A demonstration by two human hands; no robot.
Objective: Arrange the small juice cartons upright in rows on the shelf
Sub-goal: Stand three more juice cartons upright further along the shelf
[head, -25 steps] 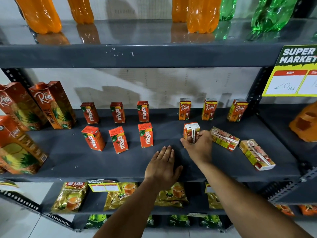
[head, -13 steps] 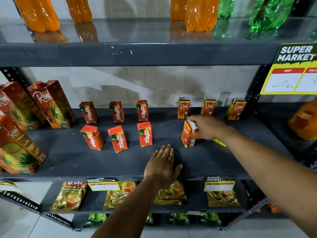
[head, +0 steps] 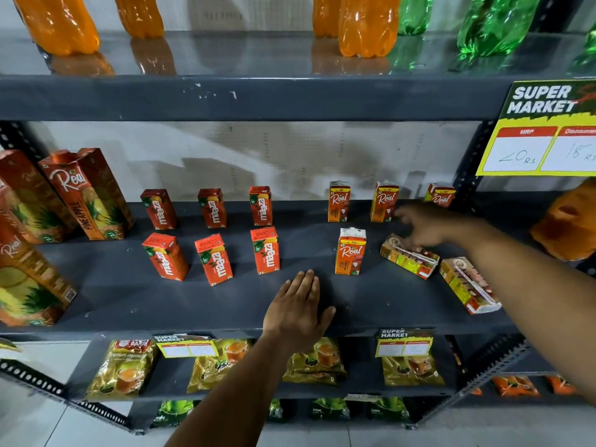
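Small red Maaza cartons (head: 213,235) stand upright in two rows of three on the grey shelf (head: 129,301). Three small orange Real cartons (head: 385,201) stand at the back. A fourth Real carton (head: 351,251) stands upright, alone, in front of them. Two more lie flat: the nearer lying carton (head: 409,256) and the outer lying carton (head: 467,285). My right hand (head: 422,225) hovers over the far end of the nearer one, fingers apart, holding nothing. My left hand (head: 296,304) rests flat, palm down, near the shelf's front edge.
Large Real pineapple cartons (head: 87,195) crowd the shelf's left end. Orange and green bottles (head: 367,27) stand on the shelf above. A yellow price sign (head: 541,130) hangs at the right, above an orange object (head: 567,221). Tea packets (head: 122,366) fill the lower shelf.
My right hand stood the Real carton upright in the front row, let go of it, and moved right to the nearer lying carton. My left hand stayed put.
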